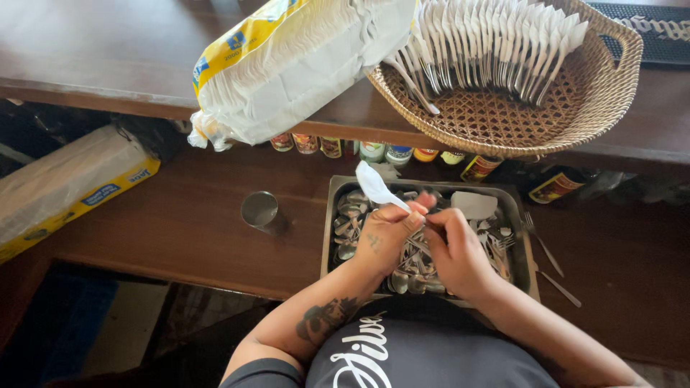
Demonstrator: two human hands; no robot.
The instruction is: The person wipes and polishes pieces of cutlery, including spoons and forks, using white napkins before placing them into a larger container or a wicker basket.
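My left hand and my right hand meet above a metal tray full of loose spoons and forks. Together they hold a piece of cutlery wrapped in a white paper napkin, whose twisted end sticks up and to the left. Fingertips of both hands pinch the bundle where the napkin narrows. The cutlery inside the napkin is mostly hidden.
A wicker basket on the upper shelf holds several napkin-wrapped cutlery bundles. An opened pack of white napkins lies beside it. A small metal cup stands left of the tray, loose forks lie right, and bottles line the back.
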